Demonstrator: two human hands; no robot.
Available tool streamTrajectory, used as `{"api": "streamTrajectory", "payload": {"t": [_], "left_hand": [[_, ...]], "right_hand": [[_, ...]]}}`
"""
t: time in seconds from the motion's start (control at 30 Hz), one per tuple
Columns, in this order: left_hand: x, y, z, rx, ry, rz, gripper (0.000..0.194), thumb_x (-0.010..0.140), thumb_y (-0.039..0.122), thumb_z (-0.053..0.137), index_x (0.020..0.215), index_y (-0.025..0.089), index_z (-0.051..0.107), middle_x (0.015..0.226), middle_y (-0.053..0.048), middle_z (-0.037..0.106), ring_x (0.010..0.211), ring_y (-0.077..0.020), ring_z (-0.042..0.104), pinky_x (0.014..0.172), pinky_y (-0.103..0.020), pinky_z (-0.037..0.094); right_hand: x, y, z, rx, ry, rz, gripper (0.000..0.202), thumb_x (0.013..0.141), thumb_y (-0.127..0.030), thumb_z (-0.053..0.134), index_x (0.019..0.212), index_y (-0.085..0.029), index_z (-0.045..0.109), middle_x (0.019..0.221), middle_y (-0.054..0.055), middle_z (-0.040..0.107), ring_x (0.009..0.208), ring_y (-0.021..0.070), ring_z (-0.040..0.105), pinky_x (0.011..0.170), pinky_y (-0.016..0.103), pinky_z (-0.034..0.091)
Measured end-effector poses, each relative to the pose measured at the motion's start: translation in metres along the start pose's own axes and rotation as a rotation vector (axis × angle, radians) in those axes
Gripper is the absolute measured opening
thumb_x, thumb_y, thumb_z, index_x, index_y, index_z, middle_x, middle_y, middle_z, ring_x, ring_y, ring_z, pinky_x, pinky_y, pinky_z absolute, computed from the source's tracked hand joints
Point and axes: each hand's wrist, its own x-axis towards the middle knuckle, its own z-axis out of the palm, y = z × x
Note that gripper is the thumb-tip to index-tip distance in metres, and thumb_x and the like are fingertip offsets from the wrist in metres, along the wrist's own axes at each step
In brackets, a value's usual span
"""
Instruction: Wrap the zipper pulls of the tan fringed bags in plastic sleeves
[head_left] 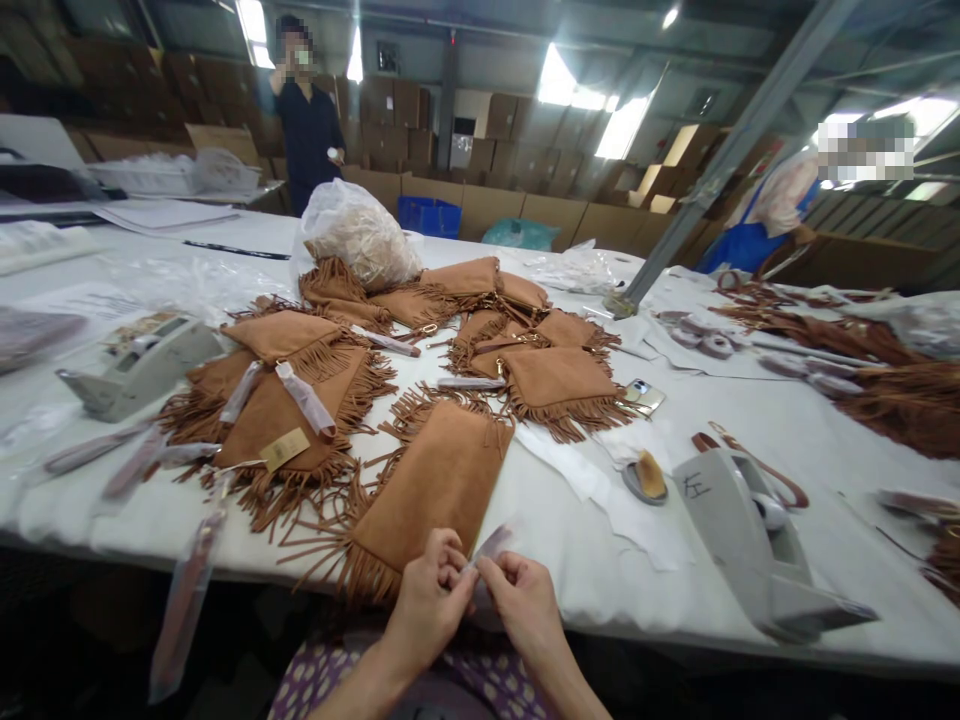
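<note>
Left hand (435,600) and right hand (525,600) meet at bottom centre, fingertips closed in a pinch on a clear plastic wrapper (495,543), probably because such thin film needs fine control. Just above, a tan bag (439,470) lies flat at the near edge of the table (585,570), presumably for easy reach; it looks suede-like, plain-faced, with long, loose fringe spilling leftward.

Bag (439,480) between two tape dispensers (716,520)

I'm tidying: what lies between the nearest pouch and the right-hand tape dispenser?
The head view shows a white strip, then a sponge in a dish.
</note>
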Motion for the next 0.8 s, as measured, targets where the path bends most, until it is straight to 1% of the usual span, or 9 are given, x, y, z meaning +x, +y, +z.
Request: {"api": "streamTrajectory", "payload": {"t": [0.1, 0.17, 0.33, 0.43, 0.53, 0.6, 0.67, 0.73, 0.8], "left_hand": [[-0.005, -0.004, 0.004, 0.138, 0.021, 0.12, 0.021, 0.09, 0.031, 0.045, 0.103, 0.02, 0.056, 0.081, -0.005, 0.06, 0.063, -0.0139, 0.06, 0.059, -0.023, 0.053], [-0.005, -0.002, 0.003, 0.179, 0.006, 0.142, 0.024, 0.091, 0.03, 0.042, 0.104, 0.019, 0.059, 0.084, -0.007, 0.061, 0.065, -0.0143, 0.061, 0.062, -0.023, 0.052], [0.004, 0.01, -0.007, 0.071, -0.134, 0.043, 0.024, 0.088, 0.032, 0.047, 0.092, 0.017, 0.065, 0.078, -0.004, 0.059, 0.054, -0.0119, 0.061, 0.053, -0.021, 0.049], [0.01, 0.014, -0.012, -0.04, -0.184, -0.049, 0.021, 0.082, 0.034, 0.055, 0.081, 0.015, 0.063, 0.069, 0.0, 0.055, 0.052, -0.0119, 0.059, 0.051, -0.021, 0.05], [0.015, 0.017, -0.016, -0.173, -0.257, -0.161, 0.025, 0.079, 0.039, 0.059, 0.08, 0.014, 0.062, 0.064, 0.002, 0.052, 0.05, -0.0108, 0.056, 0.053, -0.023, 0.052], [0.017, 0.017, -0.018, -0.231, -0.304, -0.215, 0.03, 0.078, 0.043, 0.06, 0.08, 0.013, 0.062, 0.06, 0.003, 0.05, 0.049, -0.0103, 0.055, 0.052, -0.023, 0.051], [0.018, 0.014, -0.017, -0.259, -0.29, -0.247, 0.034, 0.077, 0.046, 0.061, 0.079, 0.012, 0.062, 0.054, 0.004, 0.047, 0.046, -0.0098, 0.053, 0.05, -0.021, 0.049], [0.016, 0.009, -0.015, -0.27, -0.217, -0.261, 0.037, 0.077, 0.049, 0.06, 0.08, 0.011, 0.062, 0.055, 0.004, 0.047, 0.046, -0.0095, 0.052, 0.049, -0.021, 0.049], [0.013, 0.005, -0.01, -0.255, -0.135, -0.242, 0.038, 0.078, 0.049, 0.059, 0.083, 0.012, 0.063, 0.062, 0.003, 0.049, 0.05, -0.0105, 0.052, 0.05, -0.023, 0.051]], "right_hand": [[-0.002, -0.003, 0.0, -0.035, 0.008, -0.011, 0.038, 0.072, -0.044, 0.059, 0.047, -0.019, 0.042, 0.044, -0.006, 0.035, 0.046, 0.0089, 0.033, 0.042, 0.022, 0.025], [-0.004, -0.005, -0.001, -0.042, 0.01, -0.031, 0.039, 0.072, -0.044, 0.058, 0.047, -0.019, 0.043, 0.045, -0.006, 0.035, 0.047, 0.009, 0.033, 0.044, 0.023, 0.026], [-0.001, -0.004, -0.012, -0.102, -0.049, -0.16, 0.041, 0.076, -0.045, 0.057, 0.047, -0.017, 0.049, 0.046, -0.005, 0.039, 0.048, 0.0096, 0.037, 0.046, 0.022, 0.028], [0.003, -0.005, -0.022, -0.172, -0.12, -0.31, 0.035, 0.078, -0.039, 0.058, 0.051, -0.017, 0.059, 0.05, -0.003, 0.052, 0.052, 0.0118, 0.046, 0.051, 0.023, 0.033], [0.01, -0.007, -0.026, -0.212, -0.193, -0.428, 0.025, 0.08, -0.036, 0.058, 0.062, -0.021, 0.069, 0.06, 0.0, 0.064, 0.059, 0.0143, 0.056, 0.058, 0.023, 0.039], [0.015, -0.009, -0.026, -0.202, -0.24, -0.462, 0.025, 0.081, -0.037, 0.057, 0.065, -0.023, 0.071, 0.063, 0.001, 0.067, 0.062, 0.0151, 0.059, 0.06, 0.024, 0.042], [0.02, -0.009, -0.029, -0.171, -0.268, -0.475, 0.027, 0.082, -0.038, 0.054, 0.067, -0.024, 0.071, 0.063, 0.001, 0.068, 0.062, 0.0158, 0.06, 0.06, 0.024, 0.044], [0.021, -0.007, -0.034, -0.137, -0.177, -0.445, 0.026, 0.082, -0.039, 0.053, 0.073, -0.024, 0.073, 0.066, 0.002, 0.069, 0.059, 0.0161, 0.061, 0.059, 0.025, 0.046], [0.018, -0.004, -0.042, -0.101, 0.015, -0.333, 0.025, 0.08, -0.04, 0.056, 0.083, -0.022, 0.073, 0.07, 0.004, 0.071, 0.054, 0.0162, 0.059, 0.056, 0.027, 0.047]]}}
